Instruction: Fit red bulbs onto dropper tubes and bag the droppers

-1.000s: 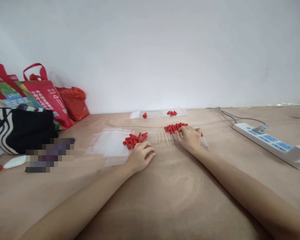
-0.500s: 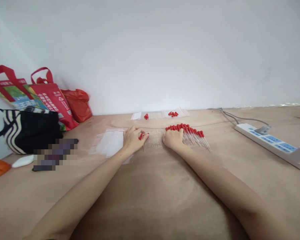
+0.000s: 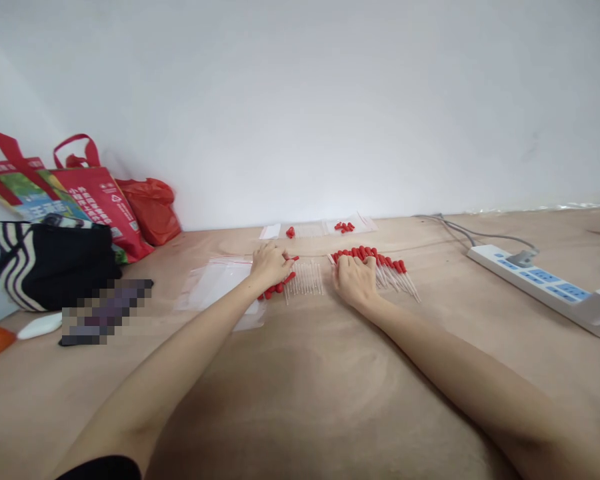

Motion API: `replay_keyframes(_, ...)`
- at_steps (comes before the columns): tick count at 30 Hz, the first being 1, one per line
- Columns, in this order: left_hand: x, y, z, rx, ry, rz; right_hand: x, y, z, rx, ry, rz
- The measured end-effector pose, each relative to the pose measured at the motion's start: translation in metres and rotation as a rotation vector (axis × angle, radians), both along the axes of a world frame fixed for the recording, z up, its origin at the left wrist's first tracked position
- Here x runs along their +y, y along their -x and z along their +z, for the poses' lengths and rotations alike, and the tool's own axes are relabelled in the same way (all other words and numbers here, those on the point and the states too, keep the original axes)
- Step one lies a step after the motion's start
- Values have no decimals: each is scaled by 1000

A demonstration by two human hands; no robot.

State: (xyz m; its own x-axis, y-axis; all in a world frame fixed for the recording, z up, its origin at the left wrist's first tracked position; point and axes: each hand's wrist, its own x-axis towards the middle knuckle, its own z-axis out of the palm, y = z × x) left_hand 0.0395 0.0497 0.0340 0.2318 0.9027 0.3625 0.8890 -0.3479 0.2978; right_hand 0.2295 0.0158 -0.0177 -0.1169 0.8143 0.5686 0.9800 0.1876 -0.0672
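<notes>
My left hand (image 3: 270, 265) is closed, pinching a small red rubber bulb (image 3: 295, 259) between thumb and finger. Several loose red bulbs (image 3: 279, 288) lie under and beside that wrist. Just right of it, thin clear dropper tubes (image 3: 307, 277) lie side by side in a row. My right hand (image 3: 354, 277) is closed, fingers curled down. The end of a thin tube (image 3: 331, 259) sticks out past its fingertips; the rest is hidden by the hand. Against its right side lies a fanned row of droppers (image 3: 393, 270), clear tubes with red bulbs on their far ends.
Clear zip bags (image 3: 220, 283) lie left of my left hand. Near the wall, another bag (image 3: 310, 230) has red bulbs on it or in it. A power strip (image 3: 545, 280) stands at right. Shopping bags (image 3: 95, 200) and a black striped bag (image 3: 55, 260) stand at left.
My right hand has shifted slightly right, away from the tube row, and a tube end now shows at its fingertips. My left hand has lifted a bulb, uncovering loose bulbs below it.
</notes>
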Motion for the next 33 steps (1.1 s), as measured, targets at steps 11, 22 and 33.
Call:
replay_keyframes(11,-85,-1,-45,-46,-197,-387,-47,-30,-15,163,-28,653)
replay_keyframes(22,-79,-2,-46,-26,-223,-435,-47,-26,-12,99,-25,630)
replay_keyframes(33,-80,-5,-47,-106,-196,-464,-50,-20,-9,57,-26,684)
